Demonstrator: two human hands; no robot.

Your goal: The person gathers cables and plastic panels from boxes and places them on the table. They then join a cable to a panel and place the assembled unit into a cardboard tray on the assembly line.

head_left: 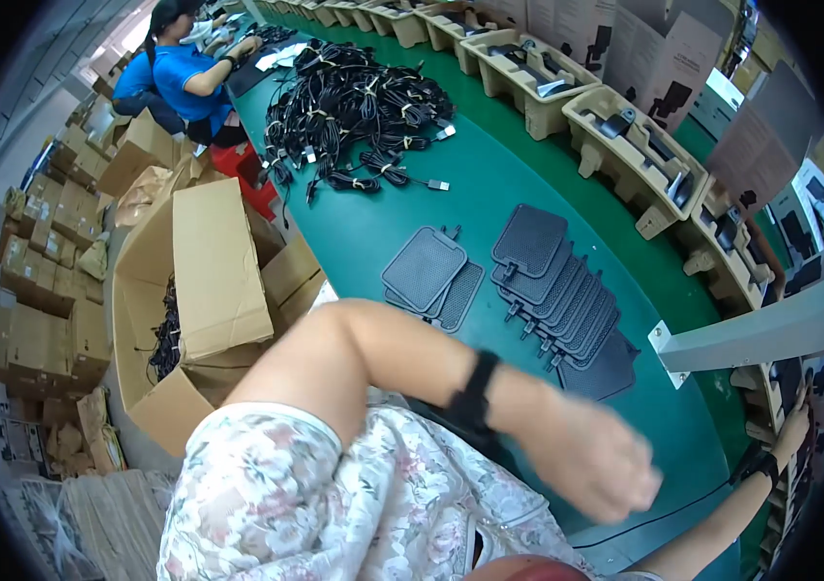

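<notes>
The left hand [594, 463], blurred, hung over the tabletop [489, 172] near black plates [529, 238]; the right hand [796, 426] was beside trays [617, 163]. Neither grip could be told.

dark grey panels [562, 290], green tabletop [478, 184], white floral sleeve [255, 470]

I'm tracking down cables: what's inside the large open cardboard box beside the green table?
Black cables show inside the large cardboard box. A brown cardboard panel hides part of its interior; the bottom and anything beneath the cables cannot be seen.
</notes>
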